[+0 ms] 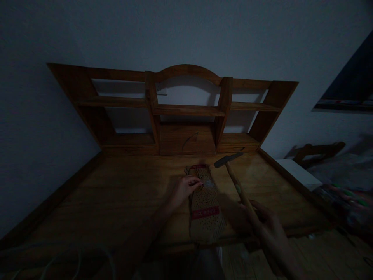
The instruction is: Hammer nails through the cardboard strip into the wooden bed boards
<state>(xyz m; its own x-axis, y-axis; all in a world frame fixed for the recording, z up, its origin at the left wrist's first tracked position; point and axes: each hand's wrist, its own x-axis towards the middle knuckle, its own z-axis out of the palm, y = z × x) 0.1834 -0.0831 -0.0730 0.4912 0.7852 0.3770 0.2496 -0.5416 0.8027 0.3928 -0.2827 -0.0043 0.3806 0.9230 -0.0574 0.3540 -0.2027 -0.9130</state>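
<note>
My right hand (264, 221) is closed round the wooden handle of a hammer (237, 186). Its dark metal head is raised up and to the right of a tan, dark-speckled piece (204, 198) with red bands. This piece, cloth or board, I cannot tell which, lies flat on the desk with a ragged edge. Over its upper part my left hand (188, 188) is closed in a pinch, thumb and forefinger together. Something small and dark shows at those fingertips, too dim to name. Beside them is a pale grey patch on the piece.
The wooden desk (125, 182) carries a shelf unit (186, 111) along its back, against the wall. At right are a white surface (298, 173), a wooden chair back (319, 149) and a heap of coloured things (346, 200). Pale cable-like loops (78, 258) show at lower left. The room is dim.
</note>
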